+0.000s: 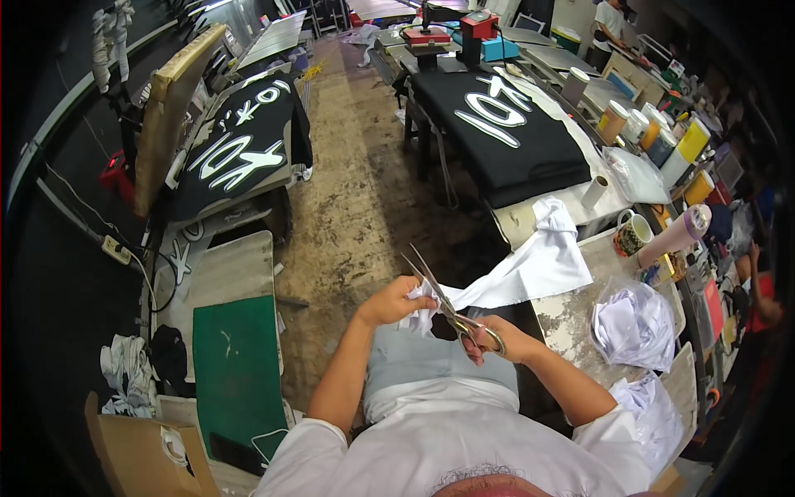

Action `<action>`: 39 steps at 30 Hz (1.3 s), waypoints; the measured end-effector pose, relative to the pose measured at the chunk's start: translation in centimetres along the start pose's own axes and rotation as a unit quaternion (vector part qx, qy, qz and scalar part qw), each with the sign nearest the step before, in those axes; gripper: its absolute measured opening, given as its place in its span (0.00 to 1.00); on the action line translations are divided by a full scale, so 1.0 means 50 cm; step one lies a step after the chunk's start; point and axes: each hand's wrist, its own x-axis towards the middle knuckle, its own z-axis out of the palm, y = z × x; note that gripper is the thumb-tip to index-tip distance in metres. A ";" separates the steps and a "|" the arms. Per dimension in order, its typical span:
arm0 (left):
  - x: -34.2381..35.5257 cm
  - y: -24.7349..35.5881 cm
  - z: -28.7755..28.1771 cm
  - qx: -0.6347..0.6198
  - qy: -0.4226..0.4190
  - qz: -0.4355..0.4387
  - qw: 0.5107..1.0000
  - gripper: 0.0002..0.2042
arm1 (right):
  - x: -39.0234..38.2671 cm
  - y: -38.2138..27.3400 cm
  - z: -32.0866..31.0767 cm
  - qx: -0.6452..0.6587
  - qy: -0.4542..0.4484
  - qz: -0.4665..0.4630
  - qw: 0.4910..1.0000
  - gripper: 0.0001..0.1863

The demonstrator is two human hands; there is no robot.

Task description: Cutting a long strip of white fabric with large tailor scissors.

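My left hand (386,303) pinches a bunched edge of white fabric (530,267), whose long piece drapes to the right onto the worn bench beside me. My right hand (489,338) grips metal scissors (442,295) by the handles. Their parted blades point up and away from me, against the fabric at my left hand; whether they are cutting into it I cannot tell.
Black printed garments (554,146) lie on platens at left (199,178) and right. A green board (232,364) is at lower left. Bagged white cloth (631,325), a mug (631,233) and several containers crowd the right. Other people (607,29) stand at back and far right (758,298).
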 end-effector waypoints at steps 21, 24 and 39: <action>0.076 0.081 0.138 -0.077 0.074 0.073 0.992 0.18 | 0.046 0.061 -0.146 -0.294 0.275 -0.114 0.908 0.15; 0.084 0.167 0.192 -0.151 0.086 0.036 0.984 0.19 | 0.050 0.067 -0.163 -0.257 0.323 -0.124 0.902 0.21; 0.566 -0.028 0.750 -0.228 -0.303 -0.003 0.925 0.07 | 0.042 0.136 -0.213 -0.316 0.318 -0.130 0.884 0.14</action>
